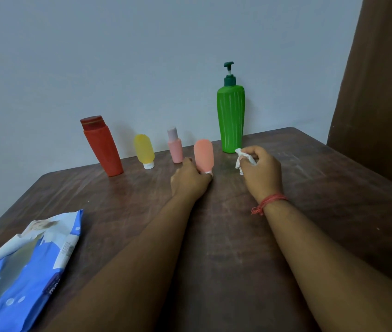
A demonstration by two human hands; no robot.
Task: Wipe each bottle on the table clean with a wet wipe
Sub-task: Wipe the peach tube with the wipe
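The wipe packet (26, 262) lies nearest, well left of the orange bottle (204, 154), which stands on the desk (226, 236). The left hand (190, 178) grips its base; the right hand (261, 167), just right, pinches a crumpled wipe (241, 159). The bottle looks light, soft and squeezable, so holding it low seems wise.

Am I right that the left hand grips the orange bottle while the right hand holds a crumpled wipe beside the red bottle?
Not quite. In the head view the right hand holds the wipe beside the green pump bottle, not the red one. The left hand does grip the orange bottle.
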